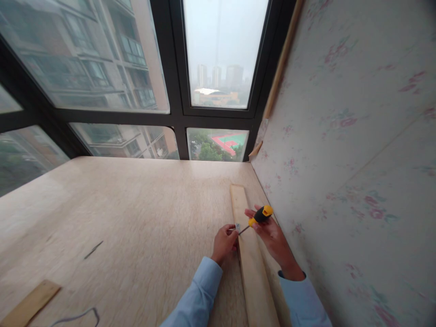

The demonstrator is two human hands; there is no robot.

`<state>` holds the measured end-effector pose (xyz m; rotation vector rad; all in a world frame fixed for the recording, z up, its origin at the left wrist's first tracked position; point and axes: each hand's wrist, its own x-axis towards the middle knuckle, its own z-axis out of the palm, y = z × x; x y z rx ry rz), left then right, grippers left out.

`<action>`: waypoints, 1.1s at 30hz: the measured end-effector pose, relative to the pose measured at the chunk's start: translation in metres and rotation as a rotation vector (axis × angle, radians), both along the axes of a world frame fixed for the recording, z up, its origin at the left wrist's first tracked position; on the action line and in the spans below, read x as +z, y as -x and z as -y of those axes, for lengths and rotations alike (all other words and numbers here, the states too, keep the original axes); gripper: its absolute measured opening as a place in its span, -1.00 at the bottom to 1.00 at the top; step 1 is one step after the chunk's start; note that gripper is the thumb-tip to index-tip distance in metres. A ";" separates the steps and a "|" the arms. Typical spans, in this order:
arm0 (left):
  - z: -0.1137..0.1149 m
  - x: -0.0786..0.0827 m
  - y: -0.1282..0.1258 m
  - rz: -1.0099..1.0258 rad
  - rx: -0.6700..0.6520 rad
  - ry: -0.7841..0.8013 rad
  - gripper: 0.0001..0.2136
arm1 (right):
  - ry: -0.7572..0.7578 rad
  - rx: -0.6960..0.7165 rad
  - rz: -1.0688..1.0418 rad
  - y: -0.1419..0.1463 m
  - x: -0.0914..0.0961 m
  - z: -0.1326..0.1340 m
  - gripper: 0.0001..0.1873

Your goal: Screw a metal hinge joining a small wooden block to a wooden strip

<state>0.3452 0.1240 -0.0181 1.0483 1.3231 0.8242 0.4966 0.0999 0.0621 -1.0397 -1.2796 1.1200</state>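
Observation:
A long pale wooden board (pixel 254 263) lies on the stone-patterned sill, running away from me. My right hand (pixel 270 236) is closed around a screwdriver (pixel 261 215) with a black and yellow handle. Its shaft slants down to the left, and the tip meets a small light-coloured metal piece (pixel 237 226) at the board's left edge. Against that same edge, my left hand (pixel 225 243) pinches the small piece with its fingertips. What exactly the piece is cannot be made out, since the fingers partly cover it.
On the left of the sill (pixel 136 213) lie a thin dark pointed tool (pixel 93 250), a short wooden piece (pixel 32 303) and a grey cable (pixel 76 315). A flower-papered wall (pixel 340 150) rises close to my right hand. Dark-framed windows (pixel 218 121) stand at the back.

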 end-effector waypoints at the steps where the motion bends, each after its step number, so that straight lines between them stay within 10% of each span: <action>1: 0.000 0.000 0.000 0.000 0.003 -0.001 -0.69 | 0.004 -0.027 0.027 0.000 0.000 -0.001 -0.41; 10: 0.001 0.002 0.000 -0.014 0.007 -0.012 -0.68 | -0.085 -0.433 0.401 0.005 -0.004 -0.018 -0.49; 21: 0.001 0.000 0.000 -0.026 -0.012 -0.003 -0.69 | -0.118 -0.586 0.098 -0.001 0.004 -0.015 -0.48; 33: 0.002 -0.001 0.000 -0.014 -0.002 -0.010 -0.68 | 0.042 -0.397 0.809 -0.039 -0.028 -0.027 -0.63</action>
